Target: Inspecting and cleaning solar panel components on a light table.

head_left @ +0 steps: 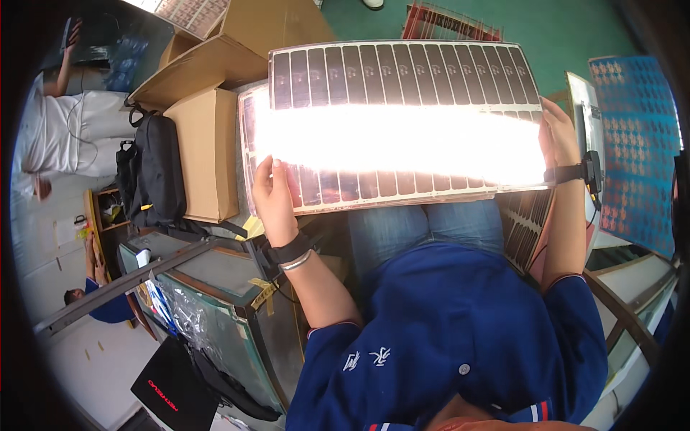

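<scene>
A large thin sheet [431, 75] printed with rows of dark rounded rectangles is held level in front of me, above my lap. My left hand [274, 194] pinches its near left corner, thumb on top and fingers partly hidden. At the right edge, my right hand [560, 136] is closed on the sheet, its fingers mostly behind the edge. A broad white glare crosses the middle and hides the print there. Another clear sheet edge [248, 118] sticks out beneath it on the left. Dark wrist bands circle both my wrists.
At left stand an open cardboard box [201, 154] and a black backpack [158, 169]. Framed screens [215, 280] and a black bag [176, 381] lie nearer. A blue patterned sheet [632, 151] stands right; a red rack [449, 25] lies beyond. Two people, in white [79, 133] and blue [111, 305], are at left.
</scene>
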{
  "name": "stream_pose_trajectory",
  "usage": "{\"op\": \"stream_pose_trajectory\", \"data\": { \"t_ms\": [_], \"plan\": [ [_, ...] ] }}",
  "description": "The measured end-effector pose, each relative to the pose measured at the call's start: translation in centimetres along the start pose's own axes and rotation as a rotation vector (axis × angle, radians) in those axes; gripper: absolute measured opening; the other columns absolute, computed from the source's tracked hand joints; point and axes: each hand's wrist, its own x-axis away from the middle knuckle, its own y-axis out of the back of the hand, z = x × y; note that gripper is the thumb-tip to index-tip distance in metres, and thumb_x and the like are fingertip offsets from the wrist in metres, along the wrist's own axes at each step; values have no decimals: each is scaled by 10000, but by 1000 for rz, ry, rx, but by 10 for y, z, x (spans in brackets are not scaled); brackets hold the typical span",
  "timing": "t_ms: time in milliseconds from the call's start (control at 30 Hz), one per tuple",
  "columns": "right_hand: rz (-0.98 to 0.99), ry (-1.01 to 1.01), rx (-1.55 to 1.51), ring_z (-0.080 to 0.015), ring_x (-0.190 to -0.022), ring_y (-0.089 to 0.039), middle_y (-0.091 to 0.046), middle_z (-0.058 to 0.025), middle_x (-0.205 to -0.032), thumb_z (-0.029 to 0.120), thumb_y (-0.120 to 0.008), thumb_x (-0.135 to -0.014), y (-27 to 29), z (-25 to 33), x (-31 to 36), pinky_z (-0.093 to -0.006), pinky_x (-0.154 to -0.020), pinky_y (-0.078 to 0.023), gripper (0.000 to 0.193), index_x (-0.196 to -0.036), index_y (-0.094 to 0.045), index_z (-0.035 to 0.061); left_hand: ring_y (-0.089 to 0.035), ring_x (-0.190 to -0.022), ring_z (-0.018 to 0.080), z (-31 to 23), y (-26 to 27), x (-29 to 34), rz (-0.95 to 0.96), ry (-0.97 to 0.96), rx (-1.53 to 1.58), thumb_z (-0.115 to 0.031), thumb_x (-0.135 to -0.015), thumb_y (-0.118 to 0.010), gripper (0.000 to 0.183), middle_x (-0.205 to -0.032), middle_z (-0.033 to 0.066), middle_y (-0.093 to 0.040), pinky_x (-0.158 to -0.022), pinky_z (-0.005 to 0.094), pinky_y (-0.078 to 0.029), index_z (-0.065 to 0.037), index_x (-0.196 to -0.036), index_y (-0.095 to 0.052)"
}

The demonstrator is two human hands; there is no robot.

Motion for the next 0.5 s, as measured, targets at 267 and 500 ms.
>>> {"op": "stream_pose_trajectory", "data": {
  "t_ms": [267, 500],
  "plan": [
    [32, 39, -24, -162, -1012, -558, -584, -148, -1084, -4, -400, -886, -7, 2, -4, -232, -884, -421, 311, -1169, -495, -93, -415, -538, 12, -13, -4, 4, 65, 111, 55, -195, -912, -516, 310, -684, -40, -511, -451, 171, -306, 31, -1123, -534],
    [66, -22, -73, -181, -1102, -497, -531, -162, -1165, -30, -383, -873, -19, 19, 7, -246, -952, -377, 339, -1197, -455, -101, -513, -777, 65, 8, 5, -8, 28, 60, 17, -195, -923, -505, 338, -899, 38, -574, -670, 191, -414, 59, -1144, -529]
  ]
}}
